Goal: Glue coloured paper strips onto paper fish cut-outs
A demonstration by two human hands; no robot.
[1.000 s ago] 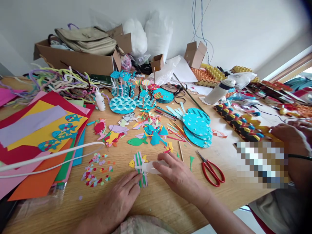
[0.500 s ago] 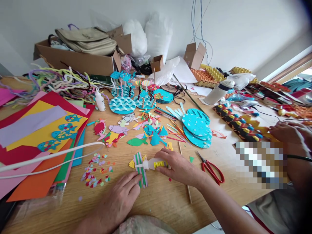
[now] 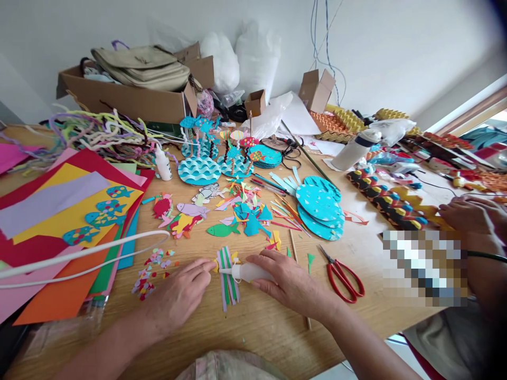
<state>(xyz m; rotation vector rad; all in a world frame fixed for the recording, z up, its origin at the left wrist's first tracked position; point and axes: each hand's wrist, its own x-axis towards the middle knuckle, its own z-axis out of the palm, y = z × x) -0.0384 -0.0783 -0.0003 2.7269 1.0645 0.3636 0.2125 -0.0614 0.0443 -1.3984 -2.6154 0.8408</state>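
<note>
In front of me lies a yellow paper fish crossed by green and lilac paper strips (image 3: 226, 293); most of its yellow body is covered. My left hand (image 3: 180, 293) reaches in from the left, its fingertips together on the fish's yellow head (image 3: 216, 265), which they partly hide. My right hand (image 3: 285, 279) is wrapped round a white glue bottle (image 3: 253, 272), tipped level, with its nozzle pointing left over the strips. Whether the nozzle touches them I cannot tell. Beyond the hands lie a green paper fish (image 3: 222, 230) and blue paper scraps (image 3: 254, 219).
Red-handled scissors (image 3: 344, 277) and a thin wooden stick (image 3: 296, 245) lie on the right. Small confetti pieces (image 3: 152, 266) and coloured paper sheets (image 3: 59, 274) are on the left. Blue discs (image 3: 320, 206) lie farther back. At the far right are another person's hands (image 3: 467, 214).
My left hand has moved from the strips' lower ends up and left onto the fish's head. The glue bottle has rolled in my right hand and its nozzle has shifted slightly.
</note>
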